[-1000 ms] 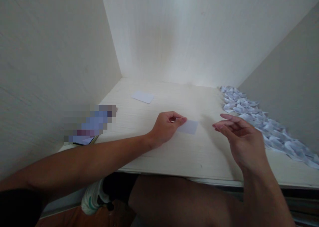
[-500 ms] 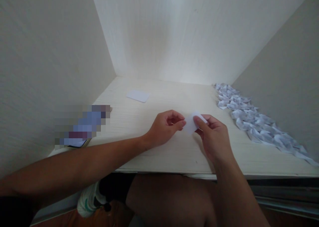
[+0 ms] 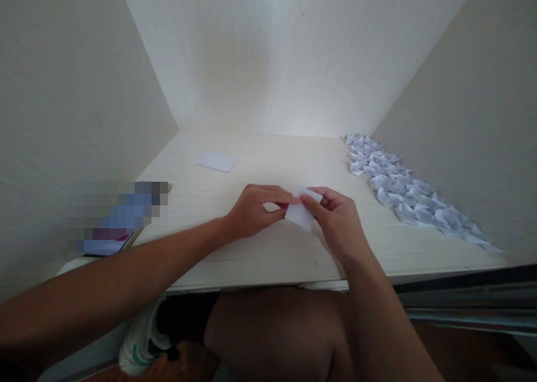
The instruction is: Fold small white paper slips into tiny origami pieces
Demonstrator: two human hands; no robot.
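Observation:
A small white piece of paper (image 3: 300, 216) is held between my two hands above the pale tabletop (image 3: 247, 259). My right hand (image 3: 335, 214) pinches its upper right part, the thumb lying on the face of the paper. From the other side, my left hand (image 3: 262, 208) has its fingertips on the paper's left edge, with a gap between thumb and forefinger. Farther back on the left lies another flat white piece of paper (image 3: 217, 161), untouched.
Many folded white paper pieces (image 3: 403, 186) lie in a long band along the right wall. A phone-like device (image 3: 109, 245), mostly blurred out, rests by the left wall. Walls enclose the tabletop left, right and behind. Below its front edge are my legs (image 3: 272, 331).
The held paper has turned between my fingers, and my left fingers have straightened and reach farther over it. The whole view has shifted, so things appear farther left.

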